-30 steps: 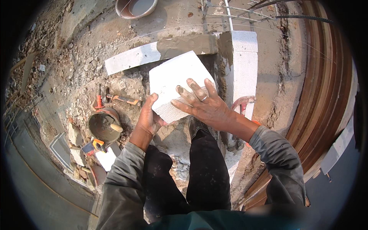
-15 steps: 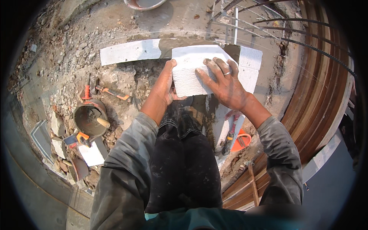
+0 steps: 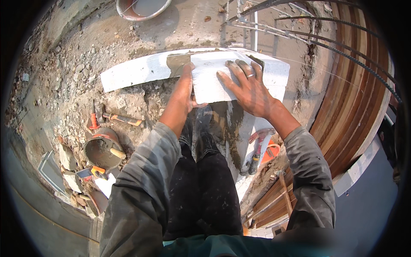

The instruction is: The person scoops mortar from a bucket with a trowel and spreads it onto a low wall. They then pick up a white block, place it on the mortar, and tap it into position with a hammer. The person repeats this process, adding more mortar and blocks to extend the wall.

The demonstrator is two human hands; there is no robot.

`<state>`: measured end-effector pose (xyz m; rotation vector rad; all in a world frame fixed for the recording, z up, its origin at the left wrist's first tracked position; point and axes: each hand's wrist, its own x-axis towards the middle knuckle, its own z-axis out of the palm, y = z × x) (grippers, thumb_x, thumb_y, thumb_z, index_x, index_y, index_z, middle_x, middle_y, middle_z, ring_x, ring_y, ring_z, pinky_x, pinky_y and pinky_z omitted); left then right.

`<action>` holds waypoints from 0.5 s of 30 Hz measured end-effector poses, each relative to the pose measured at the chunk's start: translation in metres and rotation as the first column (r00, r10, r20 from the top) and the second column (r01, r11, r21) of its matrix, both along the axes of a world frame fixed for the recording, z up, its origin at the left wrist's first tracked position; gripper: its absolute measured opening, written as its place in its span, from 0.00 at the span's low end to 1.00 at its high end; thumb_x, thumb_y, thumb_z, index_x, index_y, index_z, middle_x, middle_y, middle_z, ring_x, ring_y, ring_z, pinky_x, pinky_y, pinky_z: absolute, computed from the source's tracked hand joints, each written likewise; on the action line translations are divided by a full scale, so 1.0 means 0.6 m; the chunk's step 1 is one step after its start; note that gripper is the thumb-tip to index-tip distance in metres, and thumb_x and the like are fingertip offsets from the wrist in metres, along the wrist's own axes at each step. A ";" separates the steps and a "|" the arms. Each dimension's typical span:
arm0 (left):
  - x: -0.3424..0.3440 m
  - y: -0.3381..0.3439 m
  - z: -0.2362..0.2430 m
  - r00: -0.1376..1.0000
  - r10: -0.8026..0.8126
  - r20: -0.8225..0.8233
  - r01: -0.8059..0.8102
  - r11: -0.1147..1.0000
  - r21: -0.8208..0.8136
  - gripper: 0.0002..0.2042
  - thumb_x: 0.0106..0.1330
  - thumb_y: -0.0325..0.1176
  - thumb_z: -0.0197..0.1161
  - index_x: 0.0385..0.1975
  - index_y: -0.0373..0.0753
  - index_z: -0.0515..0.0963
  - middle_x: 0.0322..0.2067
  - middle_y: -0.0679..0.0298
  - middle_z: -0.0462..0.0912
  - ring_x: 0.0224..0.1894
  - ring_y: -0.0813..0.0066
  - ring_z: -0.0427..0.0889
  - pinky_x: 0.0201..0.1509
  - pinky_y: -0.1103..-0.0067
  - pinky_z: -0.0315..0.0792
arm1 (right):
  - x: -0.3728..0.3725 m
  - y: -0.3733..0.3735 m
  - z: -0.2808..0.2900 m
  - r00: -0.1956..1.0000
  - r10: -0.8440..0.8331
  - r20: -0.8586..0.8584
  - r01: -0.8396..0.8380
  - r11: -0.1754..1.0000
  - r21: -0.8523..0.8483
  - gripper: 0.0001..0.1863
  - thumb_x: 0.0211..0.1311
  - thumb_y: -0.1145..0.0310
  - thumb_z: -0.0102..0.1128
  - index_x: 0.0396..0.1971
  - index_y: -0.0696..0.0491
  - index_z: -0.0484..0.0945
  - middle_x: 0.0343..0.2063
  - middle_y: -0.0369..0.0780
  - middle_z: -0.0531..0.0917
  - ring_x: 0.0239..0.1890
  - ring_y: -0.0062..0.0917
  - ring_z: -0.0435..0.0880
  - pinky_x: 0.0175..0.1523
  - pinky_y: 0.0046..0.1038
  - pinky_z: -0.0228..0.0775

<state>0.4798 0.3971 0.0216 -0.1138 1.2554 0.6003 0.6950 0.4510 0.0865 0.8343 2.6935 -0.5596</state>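
A white lightweight concrete block [image 3: 209, 83] is held in both my hands over a row of similar blocks. My left hand [image 3: 184, 92] grips its left end, thumb along the upper edge and fingers under the lower corner. Across its top and right side lies my right hand [image 3: 252, 90], fingers curved over it, a ring on one. Grey wet mortar [image 3: 176, 64] shows on the white block course [image 3: 137, 70] just left of the held block. To the right is another white block [image 3: 276, 70]. Whether the held block rests fully on the mortar is hidden.
At left are a mortar bucket [image 3: 87, 150], a hammer [image 3: 124, 118], an orange-handled tool [image 3: 93, 122] and a yellow-black-handled tool [image 3: 98, 172]. An orange container [image 3: 274, 150] sits right. Rebar [image 3: 351, 52] and wooden planks [image 3: 342, 115] line the right; a round basin [image 3: 147, 17] stands far.
The block has tilted and come down closer to the course, with less of its front face showing. Both hands keep their hold. The whole view has shifted slightly.
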 end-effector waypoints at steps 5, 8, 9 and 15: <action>-0.001 0.054 0.024 0.991 -0.128 -0.028 0.121 0.974 -0.192 0.36 0.66 0.69 0.36 0.65 0.50 0.63 0.58 0.57 0.72 0.57 0.59 0.74 0.48 0.53 0.72 | -0.007 0.020 -0.005 0.999 -0.033 0.007 0.034 0.999 -0.024 0.46 0.50 0.77 0.57 0.72 0.46 0.51 0.66 0.52 0.62 0.67 0.49 0.61 0.69 0.56 0.44; -0.001 0.062 0.024 0.988 -0.142 -0.061 0.130 0.978 -0.164 0.40 0.62 0.74 0.36 0.65 0.49 0.63 0.58 0.58 0.72 0.56 0.58 0.74 0.52 0.52 0.70 | -0.009 0.030 -0.007 0.999 -0.047 0.023 0.048 0.999 -0.024 0.45 0.51 0.77 0.57 0.72 0.46 0.51 0.66 0.51 0.62 0.66 0.49 0.61 0.69 0.56 0.44; -0.003 0.064 0.026 0.984 -0.164 -0.071 0.151 0.976 -0.157 0.43 0.61 0.75 0.35 0.66 0.47 0.62 0.59 0.56 0.71 0.58 0.57 0.73 0.54 0.51 0.69 | -0.011 0.032 -0.005 0.998 -0.050 0.026 0.051 0.998 -0.031 0.45 0.51 0.77 0.57 0.72 0.47 0.51 0.66 0.51 0.62 0.66 0.48 0.61 0.69 0.56 0.44; -0.012 0.039 0.008 0.821 -0.330 -0.466 0.410 0.909 0.080 0.53 0.54 0.76 0.48 0.67 0.31 0.57 0.61 0.44 0.68 0.65 0.49 0.66 0.63 0.52 0.64 | 0.000 0.033 -0.006 0.994 -0.097 0.049 0.101 0.992 -0.078 0.55 0.41 0.65 0.75 0.71 0.45 0.52 0.66 0.50 0.60 0.67 0.46 0.59 0.70 0.53 0.42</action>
